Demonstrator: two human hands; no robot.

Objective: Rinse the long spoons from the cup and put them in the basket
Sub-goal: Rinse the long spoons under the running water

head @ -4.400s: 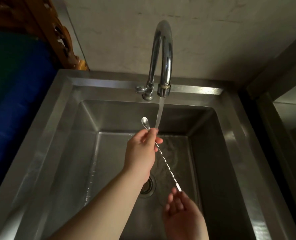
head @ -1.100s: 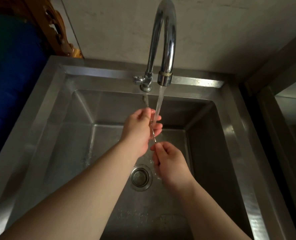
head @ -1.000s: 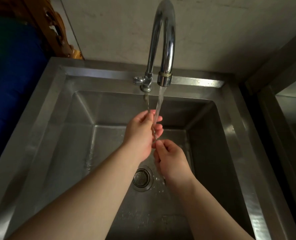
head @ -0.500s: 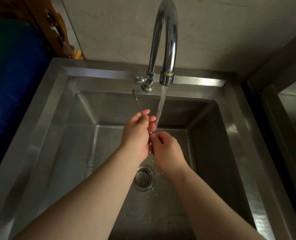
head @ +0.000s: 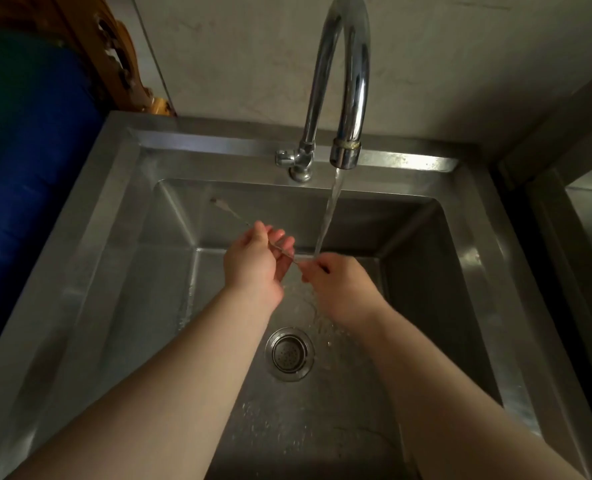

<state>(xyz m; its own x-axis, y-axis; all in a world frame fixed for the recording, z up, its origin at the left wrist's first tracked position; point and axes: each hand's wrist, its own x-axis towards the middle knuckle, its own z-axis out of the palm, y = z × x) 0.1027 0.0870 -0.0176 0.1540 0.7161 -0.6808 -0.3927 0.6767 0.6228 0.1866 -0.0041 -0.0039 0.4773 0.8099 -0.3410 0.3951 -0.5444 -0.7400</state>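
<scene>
One thin long spoon (head: 230, 212) lies slantwise over the steel sink (head: 121, 216), its small bowl up at the far left and blurred. My left hand (head: 254, 261) pinches the middle of its stem. My right hand (head: 339, 285) grips the stem's lower end, just under the water stream (head: 327, 220) from the curved tap (head: 343, 81). The water strikes near my right fingers. Neither a cup nor a basket is in view.
The round drain (head: 289, 353) sits in the wet sink floor below my hands. A blue drum (head: 28, 188) and carved wooden furniture (head: 114, 57) stand at the left. A steel counter edge (head: 564, 216) borders the right side.
The spoon has tilted from nearly upright under the tap to slanting left, its bowl swinging away from the stream. Both hands shifted slightly apart; my right hand now lies under the water.
</scene>
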